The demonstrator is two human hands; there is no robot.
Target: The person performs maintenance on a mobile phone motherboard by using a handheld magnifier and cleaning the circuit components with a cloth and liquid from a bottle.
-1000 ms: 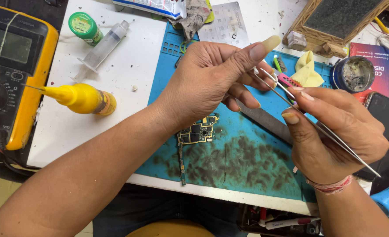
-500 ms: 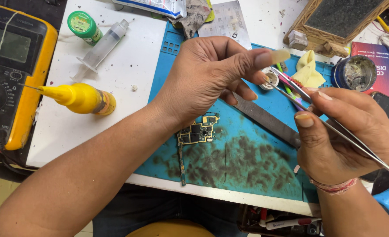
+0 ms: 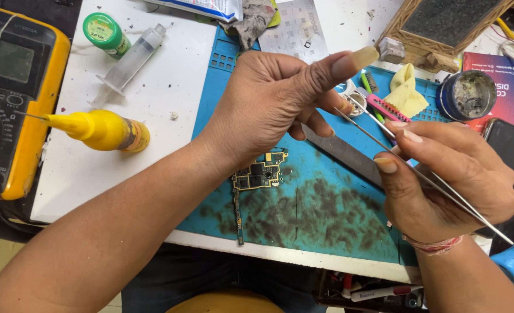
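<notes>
The right hand [image 3: 448,179] pinches a pair of thin metal tweezers [image 3: 407,165] between thumb and first two fingers, a firm narrow grip about the middle of the shaft, with the rear end of the tool sticking out past the wrist toward the lower right and the tips reaching up and left to the fingers of the left hand [image 3: 280,104]. The left hand hovers above the blue work mat [image 3: 338,214], thumb stretched out straight with its long nail pointing right, the other fingers curled under; the tweezer tips meet those curled fingers, but whether anything is pinched there is too small to tell. Directly under the left hand, a small green circuit board [image 3: 261,175] lies flat on the mat, with a narrow strip [image 3: 238,214] running from it toward the desk's near edge. A dark flat bar [image 3: 344,156] rests slantwise on the mat between the two hands. Well off to the left, on the white desk [image 3: 170,75], a yellow squeeze bottle [image 3: 103,130] lies on its side beside a yellow multimeter [image 3: 13,98], with a clear syringe [image 3: 130,58] and a green-capped jar [image 3: 105,32] farther back. Behind the right hand stand a round blue tin [image 3: 468,94] and a pink-handled brush [image 3: 387,109]
</notes>
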